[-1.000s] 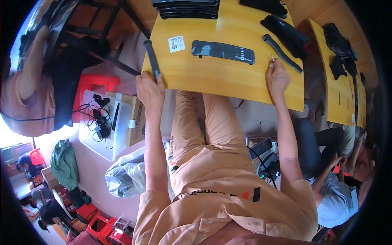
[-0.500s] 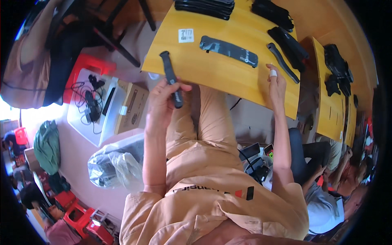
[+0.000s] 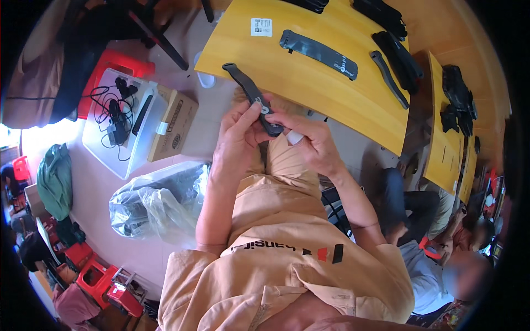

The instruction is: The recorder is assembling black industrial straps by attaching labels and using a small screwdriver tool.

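Observation:
Over my lap, just off the table's near edge, a black strap (image 3: 247, 84) with small white print is tilted up and away from me. My left hand (image 3: 238, 135) grips its lower part, thumb on top. At the strap's near end, the fingers of my right hand (image 3: 313, 142) close on it; one finger wears a white wrap. A wide dark band (image 3: 317, 54) with white marks lies flat on the yellow table (image 3: 353, 110). To its right rests a narrow curved black strap (image 3: 390, 80), apart from both hands.
Black bundles (image 3: 398, 62) lie along the table's right side, and a white label (image 3: 261, 27) is stuck near its left. On the floor at left are a clear bin (image 3: 105, 149) with cables, a cardboard box (image 3: 175, 124) and a plastic-wrapped bundle (image 3: 157, 204). People sit at right.
My right hand has left the table's right side and come to the strap's near end. My left hand and the strap have shifted slightly right. The view has moved a little.

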{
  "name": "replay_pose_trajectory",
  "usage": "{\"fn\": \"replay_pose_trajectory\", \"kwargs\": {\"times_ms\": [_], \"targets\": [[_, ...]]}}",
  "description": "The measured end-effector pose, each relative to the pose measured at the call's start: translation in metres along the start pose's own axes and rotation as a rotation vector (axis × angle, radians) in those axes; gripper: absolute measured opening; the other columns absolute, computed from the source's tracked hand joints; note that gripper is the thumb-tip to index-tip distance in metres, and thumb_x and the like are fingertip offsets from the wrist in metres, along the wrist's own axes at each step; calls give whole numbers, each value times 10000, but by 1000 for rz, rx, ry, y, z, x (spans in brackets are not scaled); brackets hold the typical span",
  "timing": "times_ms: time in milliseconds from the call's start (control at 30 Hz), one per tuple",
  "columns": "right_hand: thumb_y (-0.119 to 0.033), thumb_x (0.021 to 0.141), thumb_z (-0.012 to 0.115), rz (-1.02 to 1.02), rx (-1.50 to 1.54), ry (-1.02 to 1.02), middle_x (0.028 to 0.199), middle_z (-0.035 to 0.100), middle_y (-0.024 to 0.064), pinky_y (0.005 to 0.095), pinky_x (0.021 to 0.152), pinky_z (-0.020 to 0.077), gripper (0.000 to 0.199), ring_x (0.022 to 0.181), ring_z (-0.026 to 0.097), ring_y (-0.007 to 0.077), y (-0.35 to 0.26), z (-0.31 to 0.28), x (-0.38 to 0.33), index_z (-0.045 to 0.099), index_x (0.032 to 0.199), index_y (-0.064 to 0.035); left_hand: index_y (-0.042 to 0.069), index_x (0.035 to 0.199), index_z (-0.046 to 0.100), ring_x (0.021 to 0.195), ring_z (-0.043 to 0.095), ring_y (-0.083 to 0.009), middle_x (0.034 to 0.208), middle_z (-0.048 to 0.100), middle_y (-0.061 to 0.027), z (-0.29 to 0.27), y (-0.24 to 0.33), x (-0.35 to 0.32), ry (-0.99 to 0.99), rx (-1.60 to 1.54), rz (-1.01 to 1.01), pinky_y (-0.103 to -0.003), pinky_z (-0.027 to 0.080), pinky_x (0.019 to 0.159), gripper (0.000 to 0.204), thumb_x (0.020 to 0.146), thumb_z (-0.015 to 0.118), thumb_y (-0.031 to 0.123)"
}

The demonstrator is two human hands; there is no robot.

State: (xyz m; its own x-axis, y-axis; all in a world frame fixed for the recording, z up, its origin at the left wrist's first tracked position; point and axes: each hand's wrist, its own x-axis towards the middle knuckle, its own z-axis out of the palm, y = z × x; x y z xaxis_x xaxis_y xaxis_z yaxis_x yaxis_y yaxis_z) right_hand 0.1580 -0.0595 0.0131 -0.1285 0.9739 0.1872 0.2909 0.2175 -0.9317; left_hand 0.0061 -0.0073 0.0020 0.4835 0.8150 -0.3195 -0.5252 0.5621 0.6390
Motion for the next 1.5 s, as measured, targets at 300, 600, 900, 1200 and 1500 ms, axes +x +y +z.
{"fn": "replay_pose_trajectory", "kwargs": {"times_ms": [300,600,900,1200,1500], "targets": [[-54,821,442,185,301,-25,589,470,-13,168,438,297,382,500,408,35,-7,-7,-3,516,1195,-62,-32,1094,483,796,629,-150,915,608,-99,-5,-1,-2,-81,-161,-9,-217,545,667,270,878,498,129],[62,750,451,131,-122,17,1060,589,110,323,697,510,465,832,623,264,-24,-13,-13,507,1185,-91,-18,1093,483,804,630,-146,943,613,-142,4,0,-1,-27,-66,63,-223,542,680,264,879,500,136],[88,693,449,98,-184,14,987,608,128,335,653,509,538,778,634,253,-16,-15,-13,528,1178,-130,-15,1096,486,808,627,-152,938,612,-137,3,-2,1,-39,-75,68,-238,546,687,257,875,502,115],[74,703,464,222,-224,-21,902,619,149,345,635,506,514,764,628,270,-15,-15,-14,549,1157,-153,-8,1078,493,810,604,-126,943,603,-107,11,-3,-3,45,140,202,-241,524,709,284,835,569,117],[101,682,462,91,-273,92,923,626,116,334,618,514,532,753,629,262,-12,-11,-17,567,1133,-161,6,1059,505,830,581,-109,928,603,-80,18,-8,-4,75,154,241,-236,514,727,279,803,599,62]]}}
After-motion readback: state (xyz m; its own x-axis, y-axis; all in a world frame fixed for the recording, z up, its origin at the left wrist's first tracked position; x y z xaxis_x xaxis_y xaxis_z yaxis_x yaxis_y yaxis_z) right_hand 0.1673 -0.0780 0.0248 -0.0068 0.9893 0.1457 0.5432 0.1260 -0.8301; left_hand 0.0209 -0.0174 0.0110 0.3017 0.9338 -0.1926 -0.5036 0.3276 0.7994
